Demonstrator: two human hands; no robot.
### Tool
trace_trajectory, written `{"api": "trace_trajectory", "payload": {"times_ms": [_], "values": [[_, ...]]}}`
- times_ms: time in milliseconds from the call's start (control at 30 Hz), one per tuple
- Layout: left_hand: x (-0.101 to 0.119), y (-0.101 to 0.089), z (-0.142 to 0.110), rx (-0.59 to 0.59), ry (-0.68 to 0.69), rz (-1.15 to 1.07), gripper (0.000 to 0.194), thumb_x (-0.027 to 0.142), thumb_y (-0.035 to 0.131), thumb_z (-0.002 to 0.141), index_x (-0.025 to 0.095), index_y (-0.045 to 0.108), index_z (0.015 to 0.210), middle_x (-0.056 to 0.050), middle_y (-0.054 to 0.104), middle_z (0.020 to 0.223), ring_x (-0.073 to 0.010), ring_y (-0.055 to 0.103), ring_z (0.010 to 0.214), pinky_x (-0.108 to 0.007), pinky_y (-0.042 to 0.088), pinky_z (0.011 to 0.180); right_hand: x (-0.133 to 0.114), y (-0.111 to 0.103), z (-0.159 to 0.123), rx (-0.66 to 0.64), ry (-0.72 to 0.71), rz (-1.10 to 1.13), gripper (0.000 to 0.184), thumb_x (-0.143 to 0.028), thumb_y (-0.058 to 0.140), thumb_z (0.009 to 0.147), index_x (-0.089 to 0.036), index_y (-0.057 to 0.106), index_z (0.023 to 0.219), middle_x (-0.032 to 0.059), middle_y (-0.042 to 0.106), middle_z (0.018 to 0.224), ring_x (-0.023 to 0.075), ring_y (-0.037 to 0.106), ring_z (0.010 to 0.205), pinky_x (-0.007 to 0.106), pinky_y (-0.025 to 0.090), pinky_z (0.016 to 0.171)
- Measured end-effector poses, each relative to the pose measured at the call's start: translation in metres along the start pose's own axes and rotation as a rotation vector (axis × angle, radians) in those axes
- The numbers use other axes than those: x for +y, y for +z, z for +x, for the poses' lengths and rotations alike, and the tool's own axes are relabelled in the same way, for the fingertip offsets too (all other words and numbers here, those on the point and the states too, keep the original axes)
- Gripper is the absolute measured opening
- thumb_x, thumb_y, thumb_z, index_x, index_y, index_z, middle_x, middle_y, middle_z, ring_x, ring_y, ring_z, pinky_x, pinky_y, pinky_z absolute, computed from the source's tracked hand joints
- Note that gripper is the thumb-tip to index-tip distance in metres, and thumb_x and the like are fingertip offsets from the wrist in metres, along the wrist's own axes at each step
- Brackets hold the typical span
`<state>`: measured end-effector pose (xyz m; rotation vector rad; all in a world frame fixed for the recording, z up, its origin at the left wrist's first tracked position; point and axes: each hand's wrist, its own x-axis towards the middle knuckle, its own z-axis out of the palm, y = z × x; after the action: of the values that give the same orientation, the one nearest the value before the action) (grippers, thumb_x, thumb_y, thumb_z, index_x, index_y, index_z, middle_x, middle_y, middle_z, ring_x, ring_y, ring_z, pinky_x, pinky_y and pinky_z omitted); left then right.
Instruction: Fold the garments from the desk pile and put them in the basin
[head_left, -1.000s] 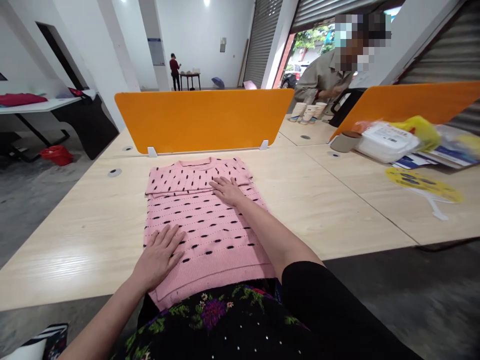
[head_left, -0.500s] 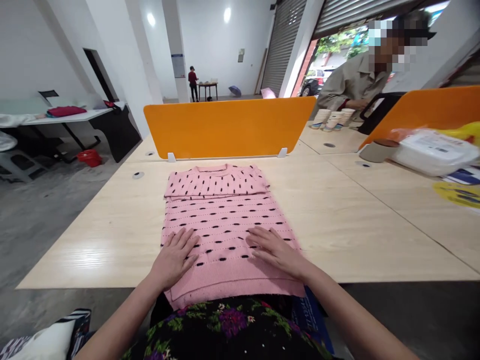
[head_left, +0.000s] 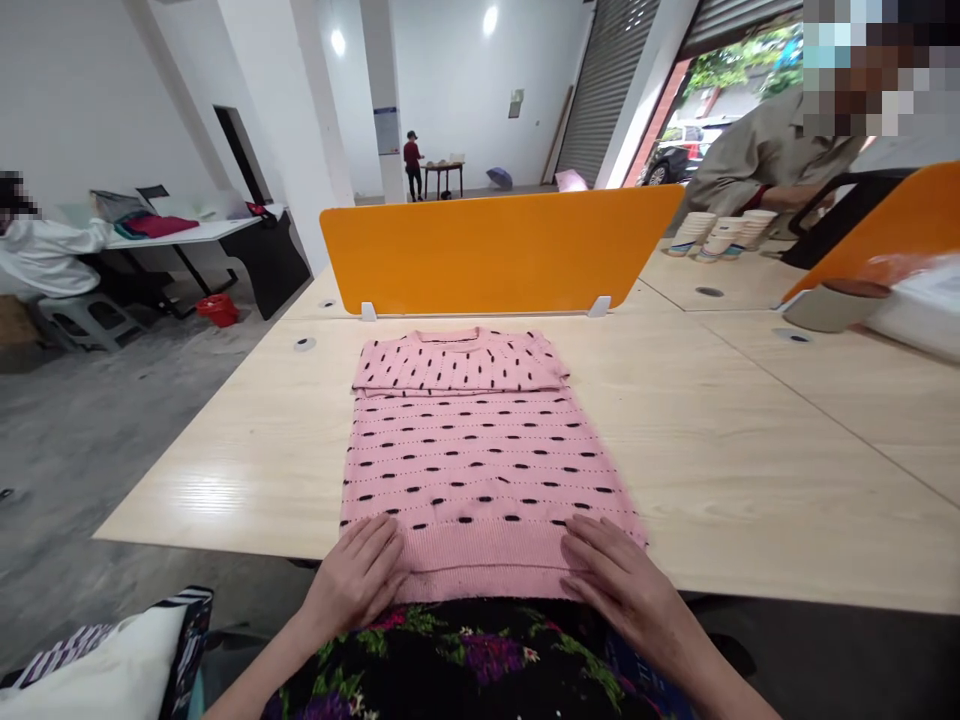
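Observation:
A pink knitted sweater [head_left: 465, 450] with black dashes lies flat on the wooden table, its upper part folded down in a band below the neckline. Its ribbed hem hangs at the table's near edge against my floral clothing. My left hand [head_left: 356, 570] is at the left corner of the hem, fingers together on top and curled over the ribbing. At the right corner, my right hand [head_left: 622, 570] holds the hem in the same way. Both thumbs are partly hidden, low beside the hem.
An orange divider [head_left: 495, 250] stands behind the sweater. Stacked paper cups [head_left: 720, 238], a dark-handled object and a plastic-wrapped pack [head_left: 930, 305] are to the right. A co-worker in a grey shirt [head_left: 757, 150] leans there. White fabric [head_left: 112, 670] lies low on the left.
Both hands have slid from the sweater's lower body toward me, down to the hem corners, and their fingers have drawn together. The view has turned slightly left.

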<state>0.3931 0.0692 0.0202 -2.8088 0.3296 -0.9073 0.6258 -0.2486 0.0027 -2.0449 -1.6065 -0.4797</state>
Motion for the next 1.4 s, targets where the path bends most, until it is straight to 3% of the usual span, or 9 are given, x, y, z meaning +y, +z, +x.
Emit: {"api": "trace_trajectory", "payload": {"times_ms": [233,367,467,567,700,933,1100,1267,1400], "values": [[-0.001,-0.007,-0.017,0.080,0.078,0.051,0.037,0.005,0.044,0.081,0.006,0.063,0.113,-0.016,0.070,0.110,-0.0272,0.059,0.118,-0.042,0.047,0.102,0.005,0.003,-0.009,0.006,-0.130,-0.106,0.047,-0.007,0.044,0.092,-0.017,0.049,0.138,0.0138,0.061,0.131,0.0253,0.055,0.124,0.045,0.047,0.103],[-0.007,-0.018,-0.024,0.039,-0.088,0.037,0.038,0.004,0.048,0.082,0.007,0.060,0.118,-0.018,0.067,0.115,-0.0282,0.058,0.117,-0.041,0.051,0.095,0.013,-0.005,-0.014,-0.033,-0.096,-0.185,0.056,-0.001,0.035,0.087,-0.018,0.049,0.139,0.0125,0.062,0.129,0.0244,0.057,0.120,0.043,0.051,0.097],[-0.011,-0.021,-0.024,-0.003,-0.166,0.027,0.037,0.009,0.053,0.085,0.010,0.059,0.121,-0.016,0.066,0.116,-0.0283,0.059,0.112,-0.040,0.052,0.091,0.015,-0.016,-0.014,-0.053,-0.017,-0.259,0.051,-0.002,0.034,0.086,-0.017,0.058,0.129,0.0129,0.064,0.124,0.0264,0.060,0.113,0.046,0.051,0.095],[-0.012,-0.020,-0.024,-0.032,-0.087,0.028,0.032,0.015,0.052,0.087,0.013,0.061,0.118,-0.014,0.068,0.112,-0.0292,0.061,0.106,-0.041,0.051,0.085,0.016,-0.021,-0.018,-0.041,0.056,-0.293,0.041,-0.005,0.036,0.089,-0.016,0.065,0.114,0.0145,0.066,0.119,0.0272,0.061,0.110,0.048,0.051,0.095],[-0.013,-0.020,-0.030,-0.004,-0.058,-0.023,0.029,0.007,0.047,0.086,0.011,0.063,0.110,-0.015,0.069,0.107,-0.0271,0.062,0.104,-0.039,0.051,0.083,0.017,-0.017,-0.027,0.072,0.049,-0.211,0.032,-0.007,0.041,0.091,-0.017,0.068,0.107,0.0139,0.068,0.113,0.0257,0.063,0.109,0.042,0.054,0.092],[-0.020,-0.036,-0.045,-0.082,-0.082,-0.087,0.038,0.005,0.045,0.086,0.017,0.061,0.119,-0.012,0.067,0.119,-0.0229,0.058,0.118,-0.039,0.050,0.096,0.020,-0.039,-0.032,0.029,0.183,0.144,0.029,-0.020,0.050,0.093,-0.027,0.061,0.119,0.0073,0.065,0.120,0.0231,0.062,0.113,0.034,0.056,0.091],[-0.026,-0.047,-0.047,-0.193,-0.059,-0.055,0.065,-0.002,0.036,0.082,0.017,0.042,0.143,-0.010,0.060,0.134,-0.0195,0.050,0.130,-0.039,0.045,0.108,0.040,-0.052,-0.049,-0.020,0.258,0.010,0.051,-0.030,0.046,0.093,-0.034,0.043,0.143,0.0059,0.054,0.140,0.0301,0.050,0.130,0.045,0.050,0.098],[-0.037,-0.035,-0.046,-0.209,-0.056,-0.024,0.061,0.003,0.043,0.086,0.023,0.043,0.144,-0.008,0.061,0.132,-0.0221,0.048,0.131,-0.044,0.042,0.110,0.049,-0.033,-0.048,-0.184,0.179,-0.077,0.061,-0.033,0.051,0.090,-0.035,0.035,0.149,0.0067,0.041,0.151,0.0320,0.044,0.134,0.056,0.039,0.107],[-0.048,-0.023,-0.036,-0.142,-0.047,-0.133,0.050,0.008,0.046,0.090,0.027,0.053,0.135,-0.008,0.064,0.126,-0.0239,0.046,0.133,-0.046,0.043,0.108,0.051,-0.026,-0.036,-0.173,0.141,0.010,0.054,-0.026,0.051,0.090,-0.034,0.045,0.144,0.0081,0.041,0.151,0.0299,0.044,0.135,0.052,0.042,0.104]]}}
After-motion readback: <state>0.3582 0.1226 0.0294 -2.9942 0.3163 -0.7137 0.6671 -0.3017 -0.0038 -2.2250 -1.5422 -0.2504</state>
